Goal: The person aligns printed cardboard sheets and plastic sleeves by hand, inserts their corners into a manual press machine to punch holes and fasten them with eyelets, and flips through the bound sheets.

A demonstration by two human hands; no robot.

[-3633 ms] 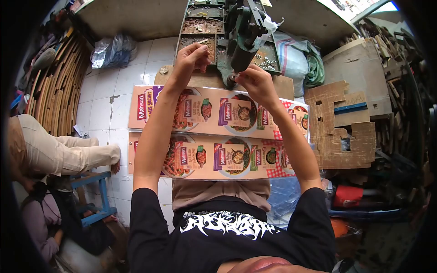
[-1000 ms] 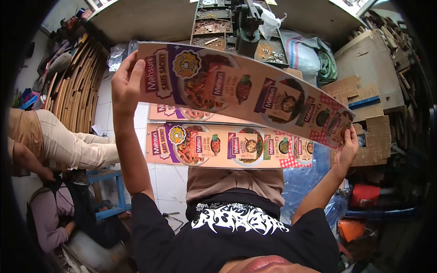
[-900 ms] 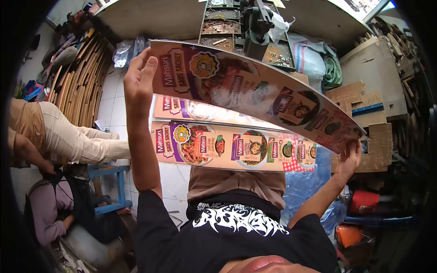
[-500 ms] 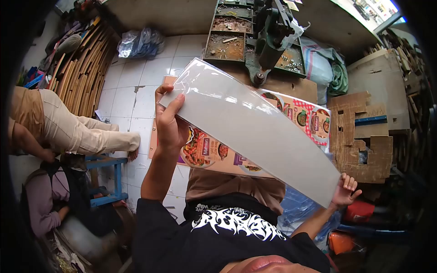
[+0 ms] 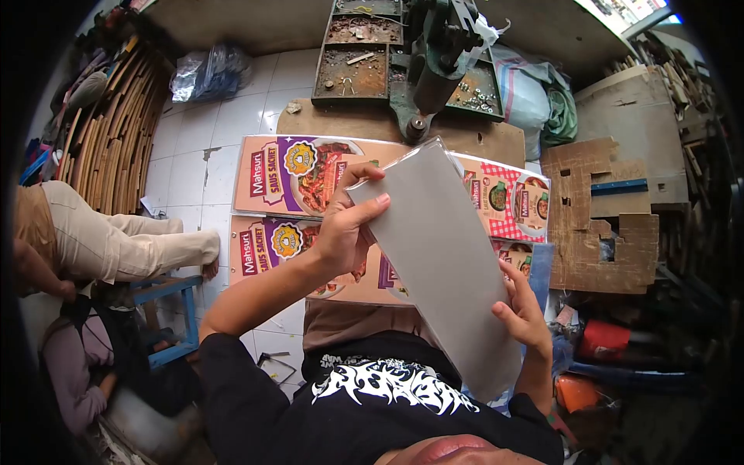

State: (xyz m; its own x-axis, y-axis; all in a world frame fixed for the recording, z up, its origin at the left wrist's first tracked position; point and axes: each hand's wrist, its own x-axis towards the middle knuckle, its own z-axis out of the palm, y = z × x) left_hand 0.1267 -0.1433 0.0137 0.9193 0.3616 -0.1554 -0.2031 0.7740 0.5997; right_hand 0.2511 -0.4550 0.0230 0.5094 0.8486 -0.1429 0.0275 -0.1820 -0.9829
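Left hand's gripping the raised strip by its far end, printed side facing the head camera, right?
Wrong side: in the head view, the raised strip shows the camera its plain grey face. The left hand does grip the far end.

Wooden strips point(image 5: 108, 136) — a plastic bundle point(image 5: 209, 76) on white tiles point(image 5: 242, 122) — a pale sack point(image 5: 518, 97) beside green sheeting point(image 5: 560, 118).
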